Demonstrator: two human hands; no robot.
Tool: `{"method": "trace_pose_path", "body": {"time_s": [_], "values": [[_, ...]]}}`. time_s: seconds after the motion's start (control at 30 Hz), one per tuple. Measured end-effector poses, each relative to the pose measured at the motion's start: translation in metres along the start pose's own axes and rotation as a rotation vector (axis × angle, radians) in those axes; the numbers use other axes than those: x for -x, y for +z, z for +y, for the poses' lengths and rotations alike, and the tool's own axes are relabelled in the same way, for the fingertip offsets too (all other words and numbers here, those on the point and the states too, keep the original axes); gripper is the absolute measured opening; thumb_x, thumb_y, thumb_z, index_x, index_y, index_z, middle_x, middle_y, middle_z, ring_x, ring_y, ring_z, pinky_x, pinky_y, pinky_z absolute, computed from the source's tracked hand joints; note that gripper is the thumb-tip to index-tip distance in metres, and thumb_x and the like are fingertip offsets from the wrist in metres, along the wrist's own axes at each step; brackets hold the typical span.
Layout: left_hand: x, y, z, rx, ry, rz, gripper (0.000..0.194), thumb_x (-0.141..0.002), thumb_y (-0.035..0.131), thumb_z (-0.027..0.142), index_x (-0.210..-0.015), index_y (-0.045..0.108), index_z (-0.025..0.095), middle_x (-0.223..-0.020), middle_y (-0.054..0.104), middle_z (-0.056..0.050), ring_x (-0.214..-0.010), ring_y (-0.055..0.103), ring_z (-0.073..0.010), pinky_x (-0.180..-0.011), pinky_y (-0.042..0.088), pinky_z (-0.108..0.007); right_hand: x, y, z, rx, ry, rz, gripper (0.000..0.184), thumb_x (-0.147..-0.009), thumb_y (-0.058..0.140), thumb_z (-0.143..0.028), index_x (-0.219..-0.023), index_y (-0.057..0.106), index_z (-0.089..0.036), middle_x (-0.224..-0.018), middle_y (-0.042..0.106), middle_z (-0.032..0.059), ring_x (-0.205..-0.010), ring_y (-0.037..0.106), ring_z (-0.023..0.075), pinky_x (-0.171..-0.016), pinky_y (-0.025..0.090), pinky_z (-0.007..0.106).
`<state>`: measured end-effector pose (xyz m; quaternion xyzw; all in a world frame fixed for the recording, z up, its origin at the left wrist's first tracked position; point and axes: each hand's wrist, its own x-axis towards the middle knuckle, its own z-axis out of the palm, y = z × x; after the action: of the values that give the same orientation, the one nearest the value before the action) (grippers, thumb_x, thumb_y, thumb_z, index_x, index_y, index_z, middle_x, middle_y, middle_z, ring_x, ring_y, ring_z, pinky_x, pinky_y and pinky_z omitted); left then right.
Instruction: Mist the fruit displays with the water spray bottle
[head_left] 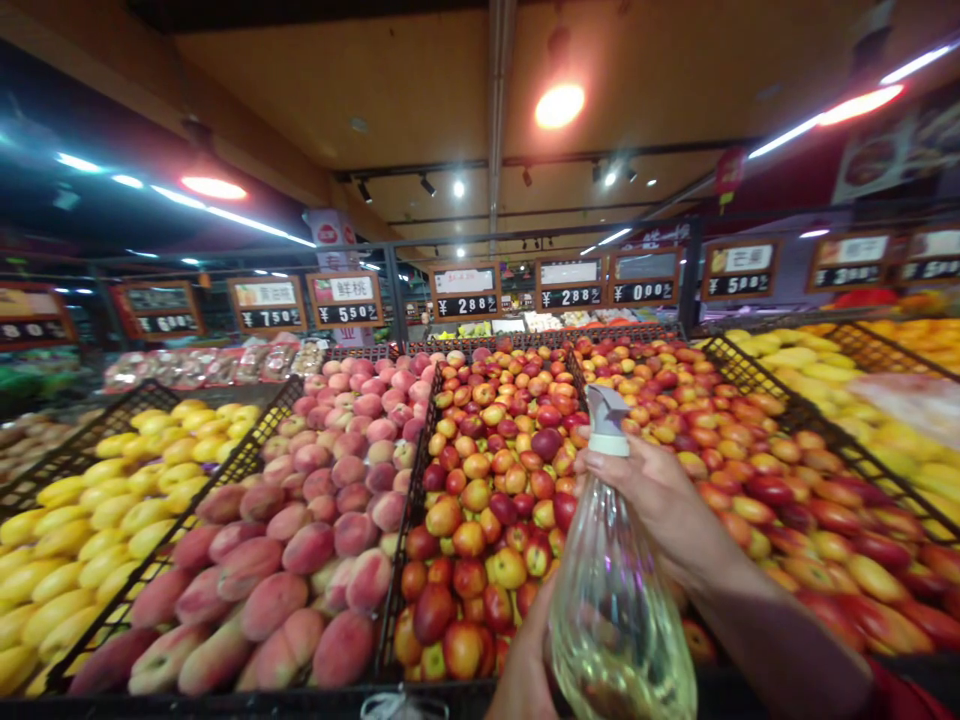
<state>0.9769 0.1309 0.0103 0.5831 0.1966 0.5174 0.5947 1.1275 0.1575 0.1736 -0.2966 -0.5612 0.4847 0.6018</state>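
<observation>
A clear plastic spray bottle with a white-grey trigger head stands upright in front of me. My right hand is closed round its neck, just below the trigger. My left hand rises from the bottom edge and presses against the bottle's lower left side; its fingers are hidden behind the bottle. Beyond the bottle lies a black crate of small red-and-yellow nectarines.
Black mesh dividers split the display into bins: pink peaches at left, yellow fruit at far left, more nectarines at right, yellow mangoes at far right. Price signs hang along the back rail.
</observation>
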Motion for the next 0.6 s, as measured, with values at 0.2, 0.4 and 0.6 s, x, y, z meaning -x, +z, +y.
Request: {"method": "trace_pose_path", "body": {"time_s": [0.2,0.4,0.6], "values": [[0.012,-0.002,0.012,0.029,0.02,0.074,0.104,-0.05,0.088,0.055,-0.134,0.043,0.012,-0.126,0.063,-0.022,-0.119,0.061,-0.0335,-0.106,0.041,-0.044,-0.009,0.015,0.01,0.072,0.001,-0.066,0.043,-0.074,0.081,-0.049,-0.095,0.066,-0.015,-0.083,0.073,0.0057,-0.069,0.065,0.0191,-0.061,0.047,0.027],[0.023,-0.002,0.029,-0.066,-0.024,0.192,0.097,-0.047,0.087,0.056,-0.124,0.046,0.012,-0.135,0.057,-0.025,-0.128,0.053,-0.0387,-0.111,0.035,-0.047,-0.017,0.031,0.017,0.002,0.006,-0.104,0.043,-0.073,0.083,-0.045,-0.099,0.067,-0.016,-0.087,0.072,0.005,-0.077,0.066,0.0206,-0.067,0.047,0.028],[0.028,-0.008,0.023,0.048,-0.151,0.291,0.074,-0.055,0.083,0.063,-0.108,0.061,0.015,-0.098,0.069,-0.009,-0.092,0.065,-0.0235,-0.09,0.049,-0.036,-0.02,0.041,0.022,0.012,-0.028,-0.237,0.033,-0.075,0.08,-0.042,-0.088,0.064,-0.017,-0.071,0.063,-0.0028,-0.06,0.055,0.0122,-0.058,0.041,0.023]]}}
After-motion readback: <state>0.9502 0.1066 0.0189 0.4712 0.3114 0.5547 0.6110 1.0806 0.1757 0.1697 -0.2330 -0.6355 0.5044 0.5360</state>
